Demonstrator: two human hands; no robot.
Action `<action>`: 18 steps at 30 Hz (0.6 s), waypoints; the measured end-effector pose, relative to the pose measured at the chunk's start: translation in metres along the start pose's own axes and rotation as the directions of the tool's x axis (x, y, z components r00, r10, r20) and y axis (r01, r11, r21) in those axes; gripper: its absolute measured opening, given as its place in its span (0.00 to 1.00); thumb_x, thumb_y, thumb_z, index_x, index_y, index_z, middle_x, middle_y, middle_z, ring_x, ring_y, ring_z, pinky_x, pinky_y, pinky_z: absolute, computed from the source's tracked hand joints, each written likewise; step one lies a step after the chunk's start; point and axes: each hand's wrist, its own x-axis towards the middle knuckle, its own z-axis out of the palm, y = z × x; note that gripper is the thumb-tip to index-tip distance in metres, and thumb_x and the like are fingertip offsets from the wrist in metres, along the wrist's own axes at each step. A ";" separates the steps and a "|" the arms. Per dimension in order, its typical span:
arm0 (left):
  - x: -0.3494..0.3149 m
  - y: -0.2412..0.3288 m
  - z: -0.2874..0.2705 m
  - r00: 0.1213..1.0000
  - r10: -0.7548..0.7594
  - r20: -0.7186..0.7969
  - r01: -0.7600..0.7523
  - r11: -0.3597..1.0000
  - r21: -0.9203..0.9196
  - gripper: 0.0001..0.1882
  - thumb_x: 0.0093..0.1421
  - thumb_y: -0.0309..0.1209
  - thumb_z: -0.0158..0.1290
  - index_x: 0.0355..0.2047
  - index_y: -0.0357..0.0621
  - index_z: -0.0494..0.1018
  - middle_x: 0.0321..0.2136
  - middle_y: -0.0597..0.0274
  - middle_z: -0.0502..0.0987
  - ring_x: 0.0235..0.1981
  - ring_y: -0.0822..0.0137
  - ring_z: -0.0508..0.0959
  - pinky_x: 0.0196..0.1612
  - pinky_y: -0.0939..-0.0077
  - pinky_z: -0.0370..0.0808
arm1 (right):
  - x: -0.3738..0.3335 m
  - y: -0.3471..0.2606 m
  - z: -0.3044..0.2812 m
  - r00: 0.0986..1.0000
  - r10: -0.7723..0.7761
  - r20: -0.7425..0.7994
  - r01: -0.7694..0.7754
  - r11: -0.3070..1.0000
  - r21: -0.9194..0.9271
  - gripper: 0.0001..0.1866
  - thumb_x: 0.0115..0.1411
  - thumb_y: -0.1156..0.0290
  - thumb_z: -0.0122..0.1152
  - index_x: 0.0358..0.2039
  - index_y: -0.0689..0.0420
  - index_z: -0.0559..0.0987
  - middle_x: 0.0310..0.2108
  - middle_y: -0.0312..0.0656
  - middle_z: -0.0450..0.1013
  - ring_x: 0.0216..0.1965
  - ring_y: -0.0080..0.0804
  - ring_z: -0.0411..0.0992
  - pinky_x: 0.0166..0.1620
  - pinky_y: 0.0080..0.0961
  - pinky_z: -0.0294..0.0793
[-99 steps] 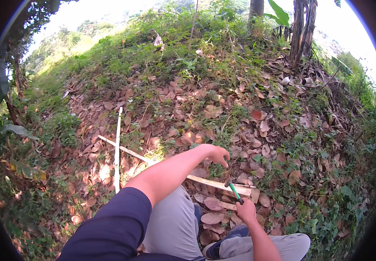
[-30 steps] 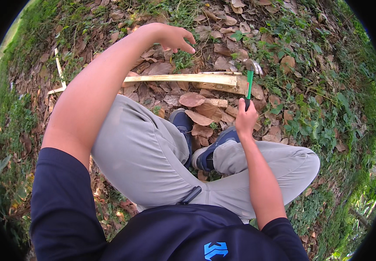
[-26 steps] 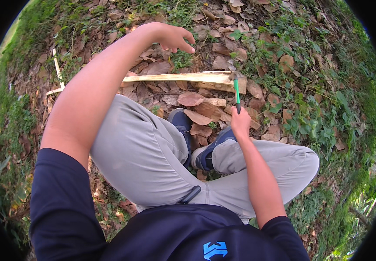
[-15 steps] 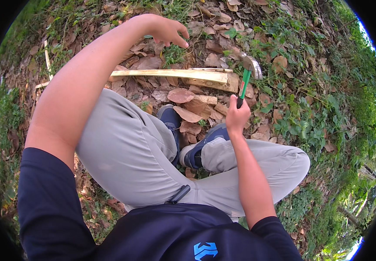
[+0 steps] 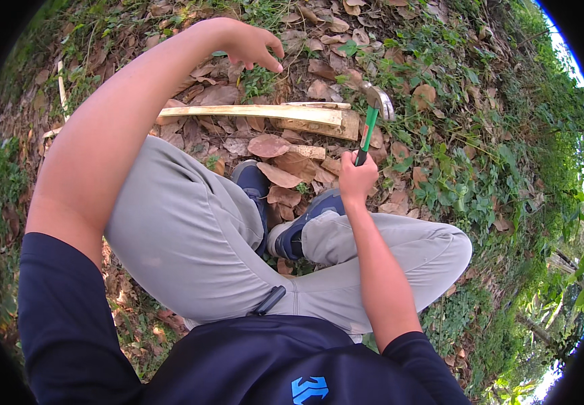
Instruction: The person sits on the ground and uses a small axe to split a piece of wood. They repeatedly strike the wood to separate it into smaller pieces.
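Note:
My right hand (image 5: 358, 178) is wrapped round the black grip of a claw hammer (image 5: 367, 133). Its handle is green above the grip, and the metal head points away from me, just right of the wood on the ground. My left hand (image 5: 255, 48) is held out past the wood with its fingers loosely apart and nothing in them. Below it, a long pale wood strip (image 5: 251, 111) lies across a thicker wooden block (image 5: 329, 126). A short piece of wood (image 5: 309, 152) rests among leaves on the near side of the block.
My shoes (image 5: 302, 226) are close to the wood, with my bent legs in grey trousers (image 5: 190, 236) on both sides. Dry leaves (image 5: 268, 145) and low green plants (image 5: 467, 182) cover the ground. Another thin strip (image 5: 62, 88) lies at the far left.
The whole view has shifted a little, so everything appears slightly further left. Both hands, the hammer and the wood keep nearly the same places relative to each other.

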 end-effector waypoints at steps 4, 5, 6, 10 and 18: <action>0.007 -0.009 0.001 1.000 0.016 -0.013 -0.016 1.000 0.009 0.37 0.65 0.57 0.54 0.69 0.54 0.63 0.57 0.52 0.76 0.50 0.60 0.80 0.54 0.59 0.77 | 0.002 0.029 0.008 0.994 0.038 0.100 -0.023 0.990 -0.140 0.14 0.56 0.65 0.63 0.24 0.64 0.76 0.20 0.49 0.76 0.24 0.49 0.76 0.34 0.44 0.73; 0.010 -0.011 0.000 1.000 0.021 -0.020 -0.021 1.000 0.012 0.38 0.64 0.58 0.55 0.69 0.56 0.63 0.58 0.53 0.76 0.52 0.60 0.80 0.52 0.59 0.79 | 0.002 0.035 0.009 0.989 0.046 0.140 -0.017 0.980 -0.197 0.14 0.55 0.64 0.63 0.24 0.64 0.76 0.21 0.50 0.76 0.25 0.51 0.76 0.35 0.45 0.73; 0.009 -0.010 0.000 1.000 0.020 -0.015 -0.020 1.000 0.015 0.38 0.64 0.59 0.55 0.69 0.57 0.63 0.58 0.53 0.76 0.52 0.60 0.80 0.52 0.59 0.79 | 0.003 0.035 0.010 0.980 0.101 0.170 -0.062 0.973 -0.223 0.15 0.55 0.63 0.63 0.24 0.64 0.76 0.22 0.52 0.77 0.26 0.53 0.77 0.36 0.46 0.74; 0.008 -0.006 -0.002 1.000 0.026 -0.008 -0.026 1.000 0.006 0.39 0.64 0.59 0.55 0.70 0.57 0.63 0.59 0.53 0.75 0.52 0.60 0.81 0.52 0.60 0.79 | 0.001 0.023 0.010 0.977 0.112 0.181 -0.076 0.977 -0.197 0.15 0.55 0.63 0.63 0.24 0.63 0.76 0.21 0.52 0.76 0.26 0.53 0.76 0.36 0.47 0.74; 0.008 -0.012 0.001 1.000 -0.008 0.029 0.008 1.000 -0.006 0.39 0.64 0.58 0.55 0.70 0.56 0.62 0.60 0.53 0.74 0.53 0.60 0.81 0.53 0.59 0.79 | 0.001 -0.019 -0.001 0.998 0.006 0.068 -0.009 0.999 0.046 0.14 0.58 0.67 0.61 0.22 0.62 0.73 0.18 0.47 0.72 0.22 0.45 0.73 0.32 0.40 0.71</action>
